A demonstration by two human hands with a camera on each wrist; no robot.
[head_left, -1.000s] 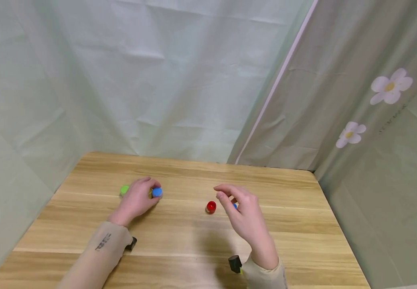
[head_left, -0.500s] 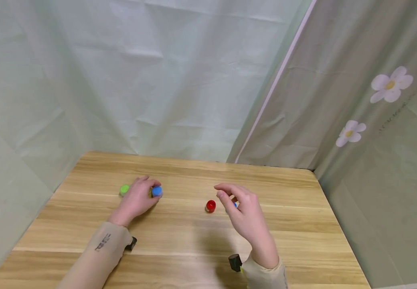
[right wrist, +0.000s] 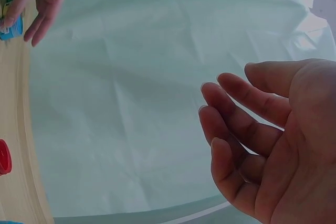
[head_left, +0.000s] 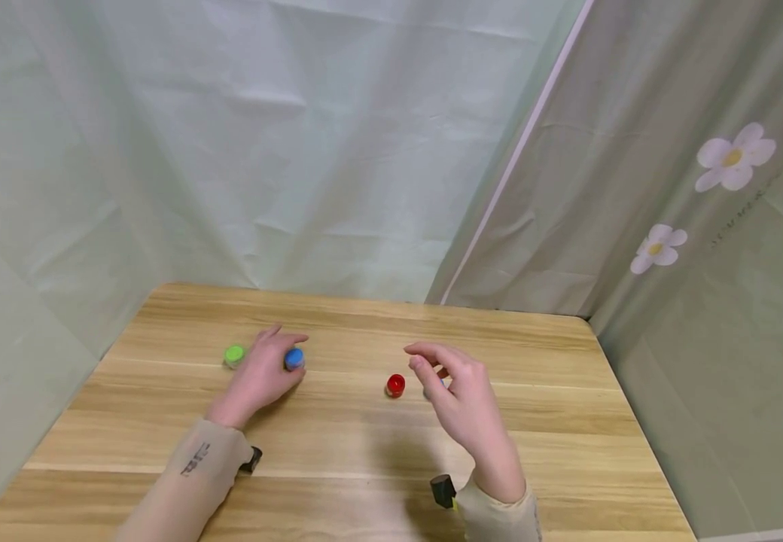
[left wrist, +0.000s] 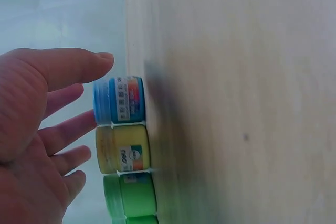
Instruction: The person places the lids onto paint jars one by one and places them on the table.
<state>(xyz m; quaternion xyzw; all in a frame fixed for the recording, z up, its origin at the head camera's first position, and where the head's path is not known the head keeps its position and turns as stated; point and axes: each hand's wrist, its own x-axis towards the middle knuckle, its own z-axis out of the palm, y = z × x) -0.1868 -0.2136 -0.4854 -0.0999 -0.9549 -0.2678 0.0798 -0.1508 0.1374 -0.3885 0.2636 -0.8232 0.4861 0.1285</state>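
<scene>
A blue paint jar [left wrist: 119, 100] stands in a touching row with a yellow paint jar [left wrist: 123, 149] and a green paint jar [left wrist: 131, 195]; more green shows below it in the left wrist view. My left hand [head_left: 267, 370] is over this row, thumb and forefinger spread apart around the blue jar and holding nothing. In the head view the hand hides the yellow jar. My right hand [head_left: 462, 403] hovers above the table with loosely bent fingers and nothing in them. Left of it stands a red paint jar [head_left: 395, 385]. Another blue-lidded jar [head_left: 435, 389] is mostly hidden behind the right hand.
The wooden table [head_left: 337, 452] ends at the back against a pale green curtain [head_left: 297, 188]. A flowered grey curtain [head_left: 635, 248] hangs along the right side. Black wrist cameras [head_left: 443, 491] sit under both sleeves.
My left thumb and forefinger have opened away from the blue jar, which they had been gripping. The jar stays in place. My right hand has barely moved.
</scene>
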